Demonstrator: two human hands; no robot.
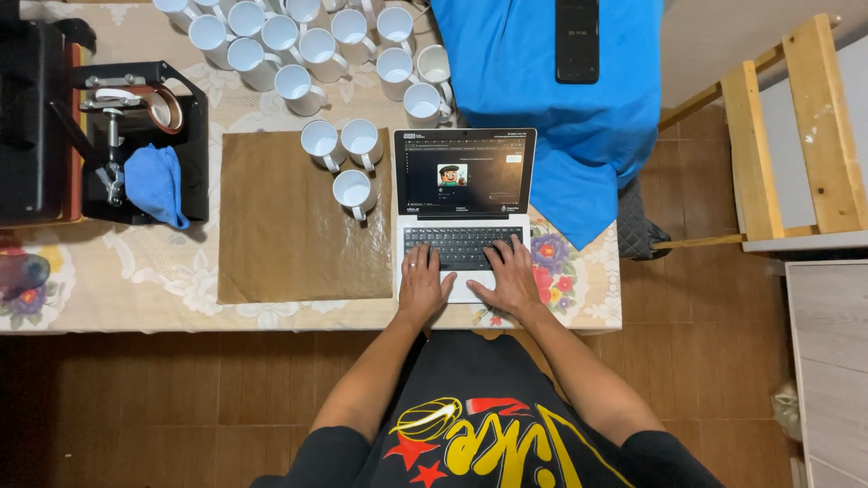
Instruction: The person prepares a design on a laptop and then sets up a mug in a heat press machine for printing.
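A small open laptop stands at the near edge of the table, its dark screen showing a small cartoon picture. My left hand rests flat on the left of the palm rest, fingers spread over the keyboard, a ring on one finger. Over the right side of the keyboard lies my right hand, fingers apart on the keys. Neither hand holds anything.
A brown paper sheet lies left of the laptop with three white mugs on its far edge. Several more white mugs crowd the table's back. A black mug press with a blue cloth sits far left. Blue fabric carries a phone. A wooden frame stands right.
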